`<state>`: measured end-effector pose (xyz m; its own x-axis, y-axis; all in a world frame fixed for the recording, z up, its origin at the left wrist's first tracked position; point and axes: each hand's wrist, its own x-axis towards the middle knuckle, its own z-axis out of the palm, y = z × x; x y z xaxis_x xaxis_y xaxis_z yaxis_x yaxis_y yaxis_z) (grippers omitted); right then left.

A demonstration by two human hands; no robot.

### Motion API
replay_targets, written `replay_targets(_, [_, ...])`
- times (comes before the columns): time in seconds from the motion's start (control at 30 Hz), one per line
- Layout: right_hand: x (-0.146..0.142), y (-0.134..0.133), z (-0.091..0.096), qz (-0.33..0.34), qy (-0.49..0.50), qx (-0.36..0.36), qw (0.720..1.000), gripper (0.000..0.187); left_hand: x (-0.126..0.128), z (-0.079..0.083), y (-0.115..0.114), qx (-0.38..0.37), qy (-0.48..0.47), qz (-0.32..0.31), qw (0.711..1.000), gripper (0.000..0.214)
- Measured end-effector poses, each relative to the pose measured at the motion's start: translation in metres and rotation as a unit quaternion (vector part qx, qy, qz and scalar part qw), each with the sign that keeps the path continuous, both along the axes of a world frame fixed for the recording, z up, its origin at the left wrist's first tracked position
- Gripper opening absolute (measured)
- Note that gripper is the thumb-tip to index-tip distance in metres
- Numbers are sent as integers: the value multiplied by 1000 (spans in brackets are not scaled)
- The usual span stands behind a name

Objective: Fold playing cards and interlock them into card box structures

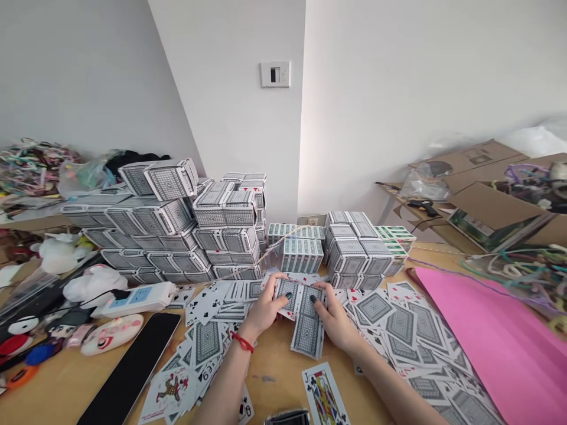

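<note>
Between my hands are patterned grey-backed playing cards (pixel 306 335), some set crosswise to others, with one part hanging down toward me. My left hand (pixel 264 306) grips the left end, its thumb pressed on the card back. The upper right part is pinched in my right hand (pixel 335 319), thumb on top and fingers behind. Whether the cards are folded together where they meet, I cannot tell. Below them a jack of clubs (pixel 325 394) lies face up on the wooden table (pixel 266 360). At the bottom edge is a dark card block (pixel 287 418), partly cut off.
Stacked card blocks (pixel 146 218) rise at the back left, more blocks (pixel 358 248) at the back right. Small boxes (pixel 302 255) stand between them. Loose cards (pixel 401 324) spread on both sides. A phone (pixel 133 366) lies left, a pink sheet (pixel 478 330) right.
</note>
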<state>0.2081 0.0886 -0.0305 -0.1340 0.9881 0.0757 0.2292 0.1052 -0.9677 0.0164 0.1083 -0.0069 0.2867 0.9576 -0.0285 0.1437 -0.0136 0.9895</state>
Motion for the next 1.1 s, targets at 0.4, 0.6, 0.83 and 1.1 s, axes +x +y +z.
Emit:
replay_targets(0.4, [1, 2, -2, 9, -25, 28, 999, 16, 9, 0, -1, 28, 52, -8, 998, 24])
replay_targets(0.6, [3, -1, 7, 9, 105, -1, 994, 32, 18, -1, -3, -6, -39, 30, 999, 22])
replay_targets(0.83, [8, -1, 8, 91, 299, -111, 943, 43, 17, 1, -2, -44, -205, 159, 965, 38])
replay_targets(1.1, [4, 2, 7, -33, 292, -105, 950, 28, 0, 0, -2, 35, -110, 63, 991, 28])
